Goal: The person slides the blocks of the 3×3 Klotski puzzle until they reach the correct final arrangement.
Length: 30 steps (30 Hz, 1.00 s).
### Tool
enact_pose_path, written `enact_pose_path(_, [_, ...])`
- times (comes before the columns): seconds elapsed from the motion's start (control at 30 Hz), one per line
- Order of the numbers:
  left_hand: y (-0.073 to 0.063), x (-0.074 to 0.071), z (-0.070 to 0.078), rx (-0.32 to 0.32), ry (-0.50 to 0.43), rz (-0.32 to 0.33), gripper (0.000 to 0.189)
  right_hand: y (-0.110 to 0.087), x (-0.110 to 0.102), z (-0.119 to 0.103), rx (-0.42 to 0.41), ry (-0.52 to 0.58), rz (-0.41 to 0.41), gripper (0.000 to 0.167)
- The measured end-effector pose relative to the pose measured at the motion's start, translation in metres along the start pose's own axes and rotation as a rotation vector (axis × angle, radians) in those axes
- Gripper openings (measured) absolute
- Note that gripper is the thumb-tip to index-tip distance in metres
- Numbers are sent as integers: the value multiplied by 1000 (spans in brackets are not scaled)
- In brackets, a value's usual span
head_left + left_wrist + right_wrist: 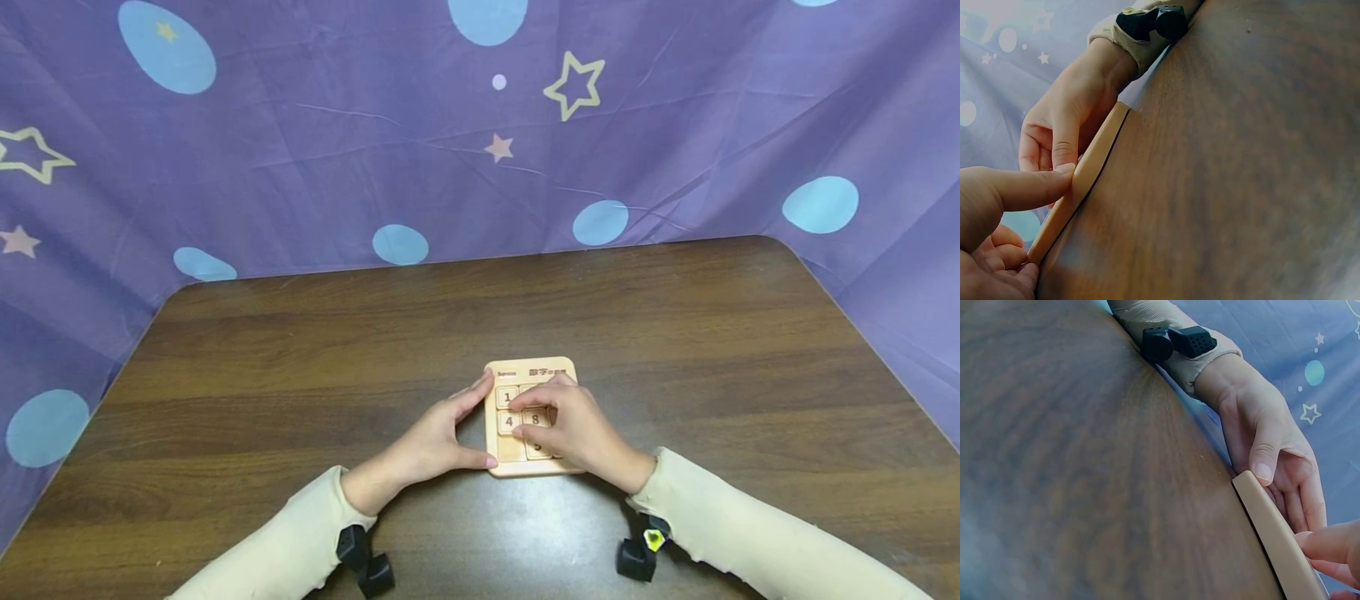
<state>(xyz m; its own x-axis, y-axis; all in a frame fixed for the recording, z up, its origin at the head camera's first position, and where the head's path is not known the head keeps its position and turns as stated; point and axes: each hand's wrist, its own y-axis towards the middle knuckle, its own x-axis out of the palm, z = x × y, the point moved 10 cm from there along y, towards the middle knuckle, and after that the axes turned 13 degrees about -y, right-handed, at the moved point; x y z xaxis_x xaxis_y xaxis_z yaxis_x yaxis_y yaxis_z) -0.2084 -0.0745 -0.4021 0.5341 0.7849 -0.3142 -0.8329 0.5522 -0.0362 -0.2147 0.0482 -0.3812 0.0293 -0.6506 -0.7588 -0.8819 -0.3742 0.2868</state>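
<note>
A pale wooden number slide puzzle lies on the table, with printed characters along its top and square numbered tiles in its frame. My left hand holds its left side, a finger at the upper corner and the thumb at the lower one. Over the tiles, my right hand reaches in from the right. Its thumb and forefinger tips touch at the tile marked 4. Tiles 1 and 8 show nearby; the right hand hides the right column. A bare slot is below the 4.
The brown wooden table stretches around the puzzle. Behind it hangs a purple cloth with stars and blue ovals. Each sleeved wrist carries a black camera mount.
</note>
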Motion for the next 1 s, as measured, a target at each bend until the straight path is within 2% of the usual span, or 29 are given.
enact_pose_path(0.3, [0,-1,0,-8,12,7,98,0,-2,0,-41,25,33,26])
enact_pose_path(0.53, [0,-1,-1,-10,0,12,99,-10,-8,10,-29,90,-9,26])
enact_pose_path(0.8, [1,0,-1,-13,-25,16,99,-29,-19,16,-91,58,-8,28])
enact_pose_path(1.0, [1,0,-2,-8,-30,21,100,-33,-20,15,-112,33,-14,30])
